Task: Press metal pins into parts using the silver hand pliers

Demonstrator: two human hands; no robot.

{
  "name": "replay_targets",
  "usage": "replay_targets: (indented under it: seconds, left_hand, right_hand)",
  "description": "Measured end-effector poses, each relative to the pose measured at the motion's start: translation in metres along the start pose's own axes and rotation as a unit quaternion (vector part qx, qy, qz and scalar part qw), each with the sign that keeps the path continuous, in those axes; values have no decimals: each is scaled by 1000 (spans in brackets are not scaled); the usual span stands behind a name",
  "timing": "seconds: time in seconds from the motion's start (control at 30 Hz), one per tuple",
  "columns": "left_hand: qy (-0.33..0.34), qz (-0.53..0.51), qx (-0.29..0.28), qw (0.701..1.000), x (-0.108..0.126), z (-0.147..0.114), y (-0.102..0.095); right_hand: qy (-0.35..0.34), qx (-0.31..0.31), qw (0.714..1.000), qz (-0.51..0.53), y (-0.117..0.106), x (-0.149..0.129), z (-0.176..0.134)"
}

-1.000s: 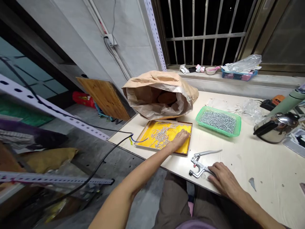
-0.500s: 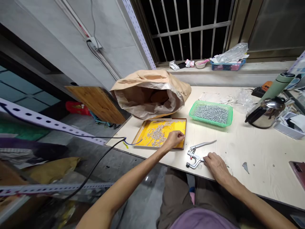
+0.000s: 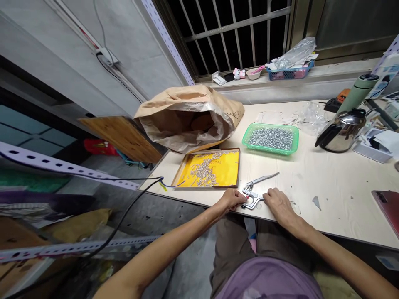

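Observation:
On the table's front edge lies a pair of silver snap pliers (image 3: 263,179), handles spread and pointing right. My right hand (image 3: 280,205) is closed round the end of their lower handle. At the jaws, on the left side, my left hand (image 3: 231,199) pinches with its fingertips; whatever is between them is too small to make out. Just behind that hand, a shallow tray (image 3: 229,168) with a yellow bottom holds many small silver metal pins (image 3: 205,172), heaped toward its left and middle.
A green plastic basket (image 3: 295,145) full of similar metal pieces stands behind the pliers. A big open paper sack (image 3: 187,99) leans behind the tray. To the right are a steel kettle (image 3: 344,131), a green flask (image 3: 358,93) and a phone (image 3: 386,203).
My left hand has moved from over the tray's right side toward me, to the pliers' jaws. My right hand stays on the handle. The view has shifted slightly.

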State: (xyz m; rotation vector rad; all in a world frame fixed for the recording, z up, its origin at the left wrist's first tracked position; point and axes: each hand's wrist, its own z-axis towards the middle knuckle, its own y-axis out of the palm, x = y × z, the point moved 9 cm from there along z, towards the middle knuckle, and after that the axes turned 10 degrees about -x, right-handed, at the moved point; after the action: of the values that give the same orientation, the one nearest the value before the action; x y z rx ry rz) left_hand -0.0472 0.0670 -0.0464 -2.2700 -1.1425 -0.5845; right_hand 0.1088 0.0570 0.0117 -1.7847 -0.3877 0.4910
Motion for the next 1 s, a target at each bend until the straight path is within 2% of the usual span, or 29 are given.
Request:
replay_targets:
  seconds: [0.37,0.53,0.67,0.8,0.87,0.9,0.97,1.0]
  left_hand:
    - [-40,-2,-41,998,3,-1,3]
    - [-50,4,-38,998,1,-1,3]
    - [-52,-3,-35,998,2,-3,4]
    - [-53,14,-33,998,1,-4,4]
    - [-45,57,-10,997,0,-6,0]
    - [-24,97,18,995,3,-8,-4]
    - [68,201,105,972,22,-17,-12]
    - [133,256,144,946,36,-23,-11]
  right_hand:
    - [-1,-41,999,-1,5,1,5]
    - [-7,-3,1000,17,-9,26,17]
    - [-22,-49,999,3,-11,35,31]
    - [-18,-50,999,-9,-19,29,32]
    - [-15,-56,998,-11,-21,24,29]
    - [-15,-58,998,-10,-21,22,28]
    - [-18,-54,998,-5,-22,18,26]
    - [-18,-51,999,-3,-22,17,25]
